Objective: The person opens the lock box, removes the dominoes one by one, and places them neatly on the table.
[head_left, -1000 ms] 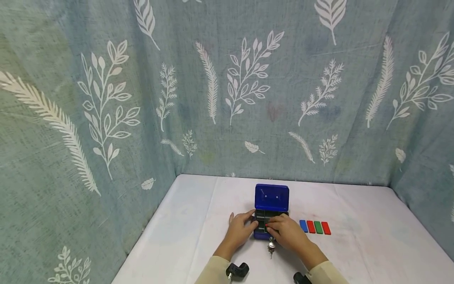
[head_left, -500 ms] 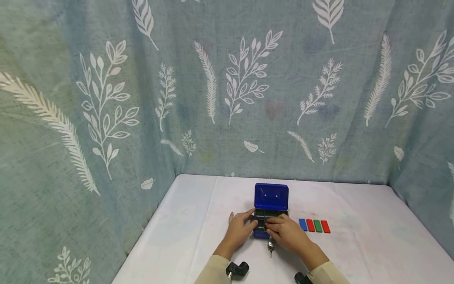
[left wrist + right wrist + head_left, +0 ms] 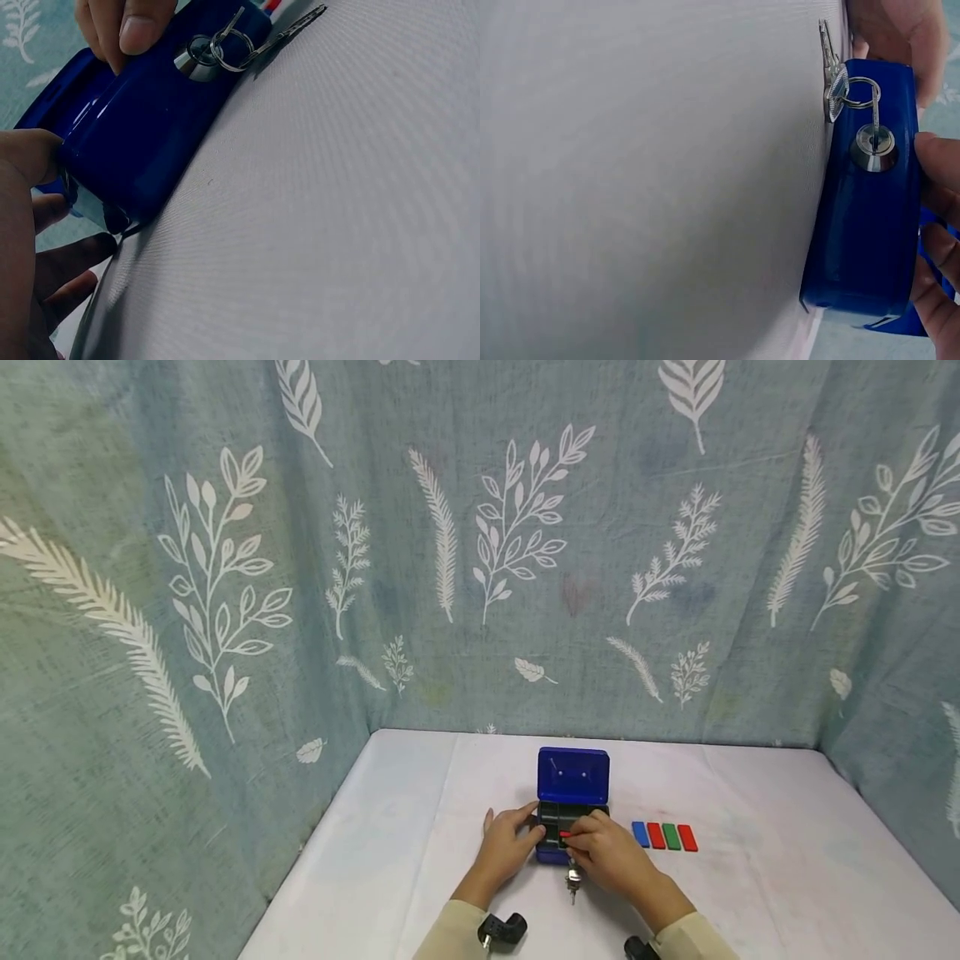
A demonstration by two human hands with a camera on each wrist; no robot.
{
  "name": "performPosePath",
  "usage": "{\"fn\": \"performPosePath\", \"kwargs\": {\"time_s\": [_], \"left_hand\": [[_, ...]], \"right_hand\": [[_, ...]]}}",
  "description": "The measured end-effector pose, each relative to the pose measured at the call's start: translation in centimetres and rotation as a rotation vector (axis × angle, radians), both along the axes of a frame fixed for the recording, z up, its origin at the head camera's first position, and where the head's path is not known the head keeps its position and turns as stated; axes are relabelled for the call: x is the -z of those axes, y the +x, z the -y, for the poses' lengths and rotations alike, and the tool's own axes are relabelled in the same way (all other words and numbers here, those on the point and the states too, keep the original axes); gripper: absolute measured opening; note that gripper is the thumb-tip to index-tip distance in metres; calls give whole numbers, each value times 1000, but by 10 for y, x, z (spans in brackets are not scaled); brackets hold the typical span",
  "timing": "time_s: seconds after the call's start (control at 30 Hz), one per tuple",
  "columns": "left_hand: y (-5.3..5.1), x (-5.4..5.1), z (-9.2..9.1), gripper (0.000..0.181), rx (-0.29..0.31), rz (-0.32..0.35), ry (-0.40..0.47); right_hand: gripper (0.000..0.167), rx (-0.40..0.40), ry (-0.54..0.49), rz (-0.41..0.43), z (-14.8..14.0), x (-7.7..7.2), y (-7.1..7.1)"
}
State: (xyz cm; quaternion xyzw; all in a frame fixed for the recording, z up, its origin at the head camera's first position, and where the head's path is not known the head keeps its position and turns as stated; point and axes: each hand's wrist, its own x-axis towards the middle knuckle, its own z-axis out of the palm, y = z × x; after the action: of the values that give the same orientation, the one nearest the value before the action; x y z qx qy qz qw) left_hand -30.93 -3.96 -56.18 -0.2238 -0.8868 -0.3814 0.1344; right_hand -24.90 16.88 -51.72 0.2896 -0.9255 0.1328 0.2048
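A small blue cash box (image 3: 574,777) stands on the table with its lid raised and a black divided tray (image 3: 550,812) inside. My left hand (image 3: 506,849) holds the box's left side; in the left wrist view its thumb lies on the top edge at the corner. Over the tray, my right hand (image 3: 609,852) pinches a small red tile (image 3: 565,834), mostly covered by the fingers. Keys on a ring (image 3: 864,90) hang from the front lock (image 3: 874,147), one key in it. The right hand's fingertips (image 3: 939,157) show above the front rim.
To the right of the box lies a row of flat tiles: a blue tile (image 3: 640,834), a red tile (image 3: 656,836), a green tile (image 3: 671,837) and another red tile (image 3: 687,837). A white cloth covers the table (image 3: 780,860); a leaf-patterned curtain (image 3: 450,568) hangs behind.
More of the red tile now shows at the right fingertips, which have shifted slightly to the right. The left hand and the box stay put.
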Motion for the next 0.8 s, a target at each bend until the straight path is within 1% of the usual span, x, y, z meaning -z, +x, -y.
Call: {"fn": "performPosePath", "kwargs": {"time_s": [0.13, 0.33, 0.47, 0.6, 0.67, 0.8], "left_hand": [[-1, -1, 0, 46, 4, 12, -9], [0, -1, 0, 46, 6, 2, -6], [-2, -2, -2, 46, 15, -1, -5], [-5, -4, -3, 45, 18, 4, -8], [-5, -4, -3, 45, 15, 3, -10], [-3, -2, -1, 45, 9, 4, -9]], "right_hand": [[10, 11, 10, 23, 0, -1, -2], [9, 31, 18, 78, -1, -5, -3], [5, 20, 19, 95, -2, -10, -7], [6, -5, 37, 102, -3, -18, -13], [7, -8, 43, 124, -2, -20, -16], [9, -12, 52, 182, 0, -21, -19]]}}
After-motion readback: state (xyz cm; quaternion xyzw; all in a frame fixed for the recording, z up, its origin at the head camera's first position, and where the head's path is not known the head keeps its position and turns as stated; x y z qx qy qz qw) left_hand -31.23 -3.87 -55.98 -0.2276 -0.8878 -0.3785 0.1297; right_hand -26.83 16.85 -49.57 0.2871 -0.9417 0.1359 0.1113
